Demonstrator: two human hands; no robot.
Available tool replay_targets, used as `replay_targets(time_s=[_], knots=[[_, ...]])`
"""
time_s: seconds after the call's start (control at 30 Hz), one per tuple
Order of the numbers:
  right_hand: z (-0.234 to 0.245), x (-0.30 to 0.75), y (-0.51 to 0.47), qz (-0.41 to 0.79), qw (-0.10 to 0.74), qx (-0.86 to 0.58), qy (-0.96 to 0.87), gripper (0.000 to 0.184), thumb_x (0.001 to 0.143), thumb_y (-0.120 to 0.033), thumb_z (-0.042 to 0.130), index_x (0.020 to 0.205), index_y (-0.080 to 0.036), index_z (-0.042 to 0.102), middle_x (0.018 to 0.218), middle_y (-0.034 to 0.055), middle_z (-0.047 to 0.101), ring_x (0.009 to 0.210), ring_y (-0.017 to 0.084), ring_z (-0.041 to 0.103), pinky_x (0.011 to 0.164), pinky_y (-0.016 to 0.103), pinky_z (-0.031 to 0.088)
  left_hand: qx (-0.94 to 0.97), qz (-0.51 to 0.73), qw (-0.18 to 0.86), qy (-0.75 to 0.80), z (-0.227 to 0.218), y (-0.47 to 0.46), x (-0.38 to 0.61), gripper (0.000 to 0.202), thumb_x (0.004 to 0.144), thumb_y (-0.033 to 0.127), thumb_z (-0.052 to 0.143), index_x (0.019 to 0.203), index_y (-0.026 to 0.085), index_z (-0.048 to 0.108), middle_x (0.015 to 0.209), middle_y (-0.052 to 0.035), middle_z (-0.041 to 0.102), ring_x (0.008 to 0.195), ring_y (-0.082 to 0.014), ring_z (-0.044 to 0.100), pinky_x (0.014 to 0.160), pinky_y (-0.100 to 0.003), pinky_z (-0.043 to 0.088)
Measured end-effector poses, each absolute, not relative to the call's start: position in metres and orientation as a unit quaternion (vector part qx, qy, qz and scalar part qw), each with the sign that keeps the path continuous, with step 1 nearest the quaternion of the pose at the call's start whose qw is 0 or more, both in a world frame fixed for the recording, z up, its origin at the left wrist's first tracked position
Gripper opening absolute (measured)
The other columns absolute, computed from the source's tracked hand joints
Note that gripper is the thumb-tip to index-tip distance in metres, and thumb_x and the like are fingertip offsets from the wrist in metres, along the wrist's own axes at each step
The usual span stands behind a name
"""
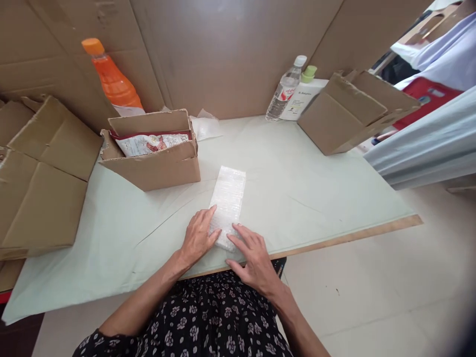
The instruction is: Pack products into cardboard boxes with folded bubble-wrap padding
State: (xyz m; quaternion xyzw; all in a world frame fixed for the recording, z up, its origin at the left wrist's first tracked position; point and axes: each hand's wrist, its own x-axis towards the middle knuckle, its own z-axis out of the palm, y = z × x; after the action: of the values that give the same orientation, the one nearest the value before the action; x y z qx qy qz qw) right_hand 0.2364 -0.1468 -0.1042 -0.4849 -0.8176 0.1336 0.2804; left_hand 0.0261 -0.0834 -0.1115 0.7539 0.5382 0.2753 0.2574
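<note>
A flat, narrow piece of bubble wrap (229,191), whitish and see-through, lies lengthwise on the pale green cloth (297,183) in front of me. Along its left edge rests my left hand (200,232), fingers extended and the thumb touching the near part. My right hand (253,255) is at the near right corner, its fingers spread and the fingertips at the edge of the wrap. Neither hand is closed around it. Whether anything lies inside the wrap, I cannot tell.
An open cardboard box (171,171) holding printed packets stands behind to the left. Larger cartons (48,188) fill the left side. An orange bottle (117,82), a clear water bottle (282,94), a white bottle (302,101) and another carton (334,116) line the back.
</note>
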Motion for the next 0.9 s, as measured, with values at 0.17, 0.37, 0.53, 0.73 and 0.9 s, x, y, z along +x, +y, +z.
replay_targets(time_s=[0.17,0.37,0.53,0.73,0.9], knots=[[-0.119,0.224,-0.133,0.115,0.324,-0.492,-0.8,0.027,0.099,-0.015,0.054,0.118,-0.022,0.072,0.123,0.0096,0.074,0.121,0.027,0.065,0.094,0.045,0.054,0.802,0.337,0.184,0.456,-0.102,-0.107,0.006,0.062,0.09,0.021,0.062,0.149,0.021,0.044,0.145,-0.0154,0.056,0.134,-0.0302,0.052,0.11,-0.05,0.045],[-0.112,0.227,-0.109,0.288,0.375,-0.476,-0.741,0.027,0.102,-0.023,0.052,0.116,-0.023,0.074,0.098,0.0062,0.077,0.09,0.019,0.071,0.081,0.034,0.061,0.769,0.361,0.215,0.482,-0.105,-0.121,0.002,0.034,0.092,0.012,0.055,0.124,0.02,0.062,0.097,-0.0067,0.07,0.091,-0.0216,0.063,0.082,-0.038,0.053],[-0.103,0.223,-0.111,0.307,0.404,-0.445,-0.738,0.03,0.1,-0.015,0.051,0.119,-0.026,0.071,0.117,0.0072,0.075,0.114,0.021,0.068,0.1,0.04,0.059,0.725,0.376,0.285,0.502,-0.106,-0.124,0.0,0.058,0.084,0.013,0.058,0.141,0.02,0.052,0.13,-0.0141,0.059,0.12,-0.027,0.059,0.096,-0.043,0.054],[-0.115,0.217,-0.119,0.314,0.399,-0.413,-0.756,0.03,0.099,-0.011,0.049,0.114,-0.025,0.071,0.135,0.0088,0.068,0.133,0.022,0.061,0.111,0.045,0.054,0.733,0.349,0.313,0.493,-0.108,-0.127,-0.011,0.065,0.082,0.011,0.058,0.145,0.022,0.048,0.138,-0.0152,0.052,0.127,-0.0279,0.056,0.103,-0.046,0.053],[-0.119,0.218,-0.122,0.274,0.414,-0.45,-0.742,0.029,0.098,-0.013,0.053,0.118,-0.025,0.07,0.115,0.007,0.076,0.115,0.021,0.07,0.1,0.041,0.059,0.743,0.38,0.26,0.485,-0.113,-0.133,-0.007,0.045,0.086,0.012,0.061,0.13,0.021,0.06,0.141,-0.0162,0.052,0.128,-0.0277,0.056,0.1,-0.045,0.055]])
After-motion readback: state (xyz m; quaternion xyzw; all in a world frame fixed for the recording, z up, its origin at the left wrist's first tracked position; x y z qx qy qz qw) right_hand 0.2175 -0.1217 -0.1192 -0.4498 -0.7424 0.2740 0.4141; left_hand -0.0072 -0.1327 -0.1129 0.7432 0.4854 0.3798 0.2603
